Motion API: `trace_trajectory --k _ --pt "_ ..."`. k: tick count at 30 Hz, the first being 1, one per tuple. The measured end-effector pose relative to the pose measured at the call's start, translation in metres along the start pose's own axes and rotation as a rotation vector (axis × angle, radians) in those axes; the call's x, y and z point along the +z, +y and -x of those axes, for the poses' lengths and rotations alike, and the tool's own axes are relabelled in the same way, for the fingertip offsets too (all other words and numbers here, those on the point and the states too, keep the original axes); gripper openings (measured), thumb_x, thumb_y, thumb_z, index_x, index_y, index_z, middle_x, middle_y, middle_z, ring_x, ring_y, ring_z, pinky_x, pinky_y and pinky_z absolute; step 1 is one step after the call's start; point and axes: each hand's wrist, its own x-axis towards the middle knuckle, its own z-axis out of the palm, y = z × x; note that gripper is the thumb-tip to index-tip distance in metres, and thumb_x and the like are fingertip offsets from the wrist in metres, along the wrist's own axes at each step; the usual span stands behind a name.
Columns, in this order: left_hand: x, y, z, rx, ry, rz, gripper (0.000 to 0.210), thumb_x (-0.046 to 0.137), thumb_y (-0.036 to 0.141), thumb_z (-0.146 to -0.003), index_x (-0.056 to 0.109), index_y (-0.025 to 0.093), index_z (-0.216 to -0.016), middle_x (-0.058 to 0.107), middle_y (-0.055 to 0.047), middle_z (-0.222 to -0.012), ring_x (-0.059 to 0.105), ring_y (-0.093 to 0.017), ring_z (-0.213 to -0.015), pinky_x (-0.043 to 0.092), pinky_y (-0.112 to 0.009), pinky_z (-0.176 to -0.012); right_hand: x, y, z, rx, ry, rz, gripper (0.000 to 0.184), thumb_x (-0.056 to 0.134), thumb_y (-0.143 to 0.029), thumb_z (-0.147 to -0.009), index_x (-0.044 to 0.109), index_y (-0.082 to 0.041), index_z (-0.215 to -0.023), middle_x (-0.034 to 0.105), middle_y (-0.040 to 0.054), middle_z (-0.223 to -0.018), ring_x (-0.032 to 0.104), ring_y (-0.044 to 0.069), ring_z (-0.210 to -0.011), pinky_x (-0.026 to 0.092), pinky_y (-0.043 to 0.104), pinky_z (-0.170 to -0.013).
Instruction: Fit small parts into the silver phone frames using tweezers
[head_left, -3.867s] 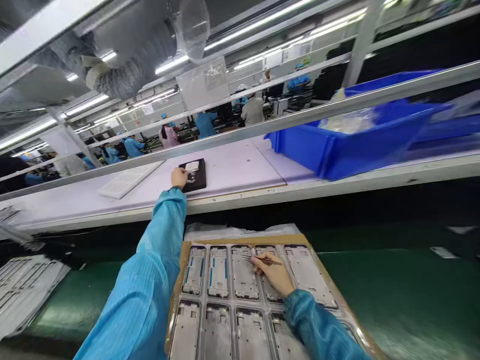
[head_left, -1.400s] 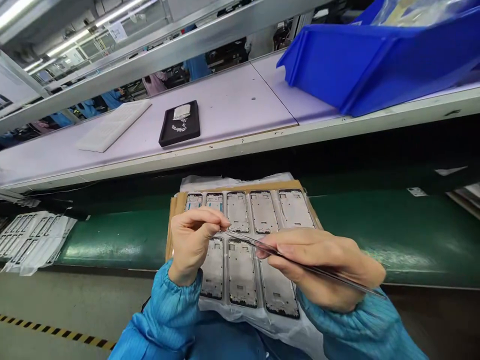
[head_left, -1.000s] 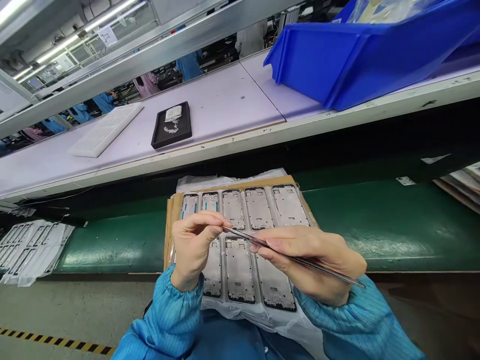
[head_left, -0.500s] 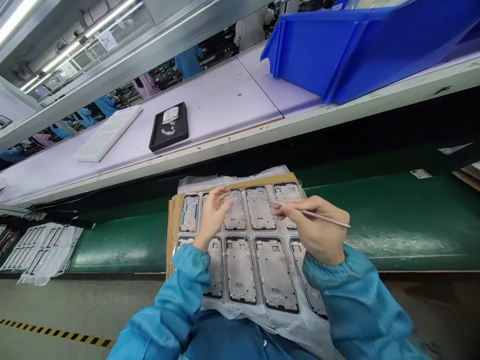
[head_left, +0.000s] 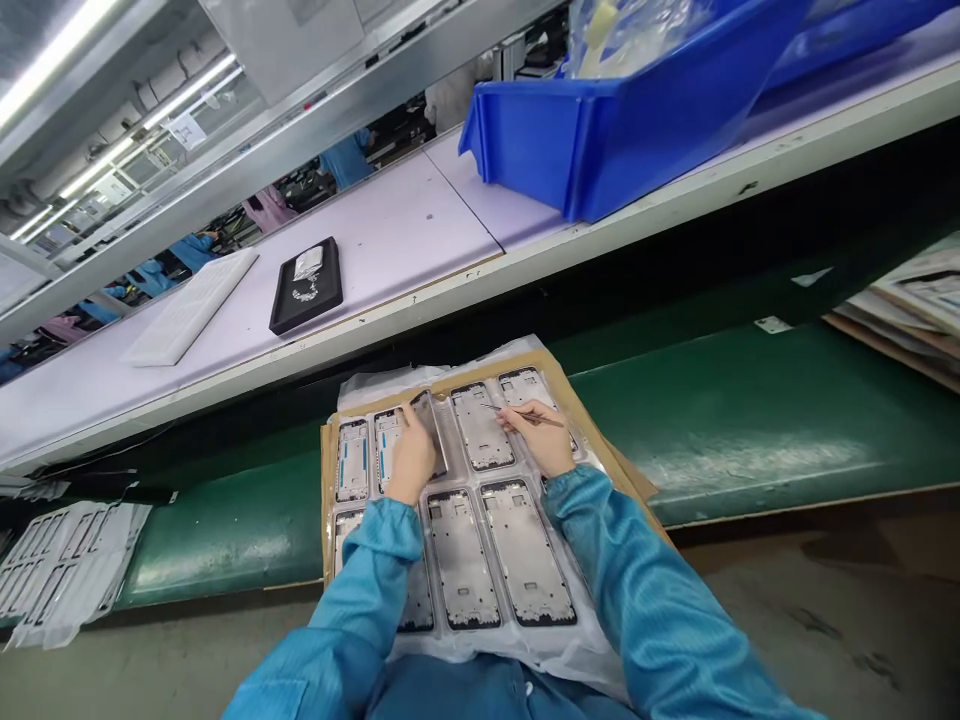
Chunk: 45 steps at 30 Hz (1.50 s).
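Note:
My left hand grips a metal phone frame by its edge, tilted up from its pocket in the top row of a clear plastic tray. In my right hand is a thin pair of tweezers, its tip over a neighbouring phone frame. Two frames at the left of that row, such as the leftmost frame, carry blue strips. A lower row of larger-looking frames lies nearer to me, partly hidden by my left forearm.
The tray rests on cardboard on a green conveyor belt. A white shelf behind holds a black tray with small parts and a blue bin. Stacked trays stand right; wrapped frames lie left.
My left hand has lowered from above the tray and now holds a phone frame tilted up. My right hand has moved left with the tweezers, its tip now over a frame. The view has shifted right.

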Motion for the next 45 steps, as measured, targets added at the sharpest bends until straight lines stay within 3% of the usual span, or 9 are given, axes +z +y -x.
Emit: trace_trajectory --k 3,6,10,17,23,26,29,37,45 --pt "0.008 -0.004 0.009 0.033 0.076 -0.102 0.067 0.034 0.028 -0.102 0.013 0.008 -0.162 0.033 -0.035 -0.158 0.074 -0.033 -0.102 0.058 -0.041 -0.086 0.000 0.002 -0.002 -0.013 -0.009 0.014 0.049 0.090 -0.064 -0.060 0.070 -0.020 -0.065 0.075 0.0069 -0.067 0.073 0.025 -0.065 0.061 0.038 -0.060" --pt "0.027 0.010 0.012 0.046 0.155 -0.193 0.071 0.045 0.039 -0.101 0.025 0.002 -0.158 0.037 -0.033 -0.157 0.062 -0.039 -0.126 0.055 -0.047 -0.097 0.000 0.006 -0.002 -0.038 -0.008 0.015 0.047 0.091 -0.063 -0.059 0.071 -0.021 -0.066 0.075 0.0063 -0.068 0.073 0.026 -0.065 0.062 0.039 -0.059" --pt "0.035 0.027 0.008 -0.013 0.115 -0.218 0.073 0.053 0.028 -0.094 0.028 -0.005 -0.154 0.038 -0.035 -0.155 0.042 -0.042 -0.145 0.044 -0.053 -0.110 -0.002 0.009 0.001 -0.031 -0.012 0.024 0.046 0.089 -0.064 -0.062 0.071 -0.022 -0.067 0.077 0.0065 -0.070 0.074 0.027 -0.068 0.063 0.041 -0.060" --pt "0.000 -0.022 0.006 0.051 0.062 0.047 0.078 0.045 0.013 -0.090 0.012 -0.001 -0.159 0.068 -0.029 -0.120 0.073 -0.034 -0.102 0.057 -0.042 -0.087 -0.001 0.011 0.003 -0.043 0.020 0.004 0.043 0.090 -0.061 -0.063 0.072 -0.022 -0.069 0.077 0.0064 -0.071 0.075 0.027 -0.068 0.063 0.040 -0.061" --pt "0.039 -0.045 0.011 0.154 0.239 0.515 0.064 0.036 0.018 -0.097 0.023 0.011 -0.160 0.042 -0.019 -0.159 0.038 -0.025 -0.150 0.032 -0.042 -0.124 -0.002 0.008 0.004 -0.048 0.036 0.017 0.046 0.090 -0.063 -0.061 0.071 -0.022 -0.067 0.076 0.0065 -0.070 0.074 0.027 -0.066 0.062 0.040 -0.058" --pt "0.064 -0.041 0.014 0.201 0.278 0.518 0.064 0.037 0.019 -0.097 0.022 0.013 -0.160 0.023 -0.016 -0.168 0.020 -0.025 -0.157 0.020 -0.045 -0.129 -0.002 0.004 0.004 -0.038 0.013 0.046 0.045 0.089 -0.063 -0.063 0.071 -0.022 -0.069 0.076 0.0066 -0.071 0.075 0.027 -0.066 0.063 0.040 -0.059" --pt "0.064 -0.049 0.002 0.248 0.360 0.429 0.060 0.038 0.022 -0.099 0.025 0.015 -0.158 0.012 -0.015 -0.171 0.005 -0.027 -0.159 0.016 -0.051 -0.129 0.007 -0.003 -0.008 -0.045 -0.064 0.090 0.042 0.088 -0.060 -0.068 0.071 -0.022 -0.071 0.076 0.0066 -0.071 0.075 0.027 -0.069 0.063 0.040 -0.062" --pt "0.048 -0.067 -0.054 0.322 0.301 0.157 0.042 0.045 0.031 -0.100 0.051 0.015 -0.138 0.035 -0.019 -0.160 0.022 -0.035 -0.155 0.026 -0.058 -0.125 0.070 0.017 -0.069 0.018 -0.511 0.251 0.046 0.087 -0.063 -0.065 0.066 -0.022 -0.063 0.073 0.0059 -0.064 0.071 0.024 -0.061 0.061 0.039 -0.061" --pt "0.053 -0.066 -0.049 0.321 0.317 0.094 0.043 0.043 0.030 -0.101 0.049 0.014 -0.140 0.037 -0.020 -0.158 0.027 -0.033 -0.153 0.027 -0.055 -0.125 0.069 0.051 -0.070 0.023 -0.522 0.273 0.045 0.084 -0.063 -0.068 0.067 -0.021 -0.067 0.074 0.0056 -0.069 0.072 0.024 -0.066 0.060 0.036 -0.060"
